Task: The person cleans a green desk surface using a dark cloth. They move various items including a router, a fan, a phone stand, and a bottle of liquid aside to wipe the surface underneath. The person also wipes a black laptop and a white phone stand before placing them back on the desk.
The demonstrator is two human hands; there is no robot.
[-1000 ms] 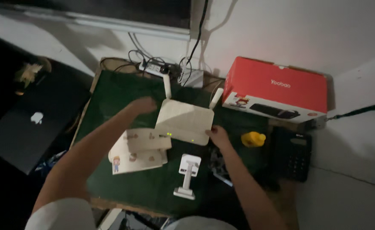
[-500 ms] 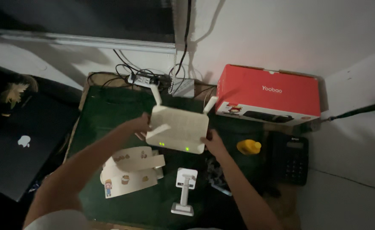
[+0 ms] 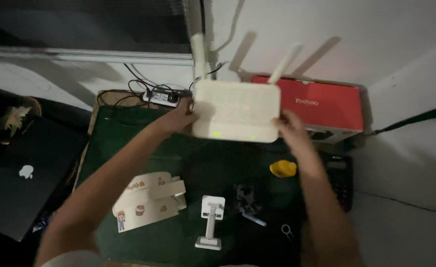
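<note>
Two bare hands lift one white router (image 3: pixel 235 111) off a dark green table (image 3: pixel 144 148), upper centre of frame. Left hand (image 3: pixel 178 117) closed on the router's left edge, right hand (image 3: pixel 290 126) closed on its right edge; both grips tight on the casing, w/ fingers partly hidden behind it. Router held clear of the tabletop, tilted toward the camera, two small green lights on its front edge. Three white antennas counted: one upright at its upper left (image 3: pixel 198 54), one slanting at upper right (image 3: pixel 283 62), a third only as a shadow on the wall, so can't confirm it.

On the table, lower centre: one white stand w/ flat base (image 3: pixel 209 222), one printed paper sleeve w/ cartoon figures (image 3: pixel 148 200) at lower left, one yellow rubber duck (image 3: pixel 283 168) centre-right, one small patterned black-and-white item (image 3: pixel 245 195) near the stand, one small metal pin (image 3: pixel 286 230) lower right.

One red cardboard box (image 3: pixel 327 106) shut at upper right, contents not visible. One black desk phone (image 3: pixel 344 178) below it, partly behind the right forearm. One white power strip (image 3: pixel 161 97) w/ tangled cables at the table's far edge. One dark laptop (image 3: pixel 22 178), lid closed, at far left
</note>
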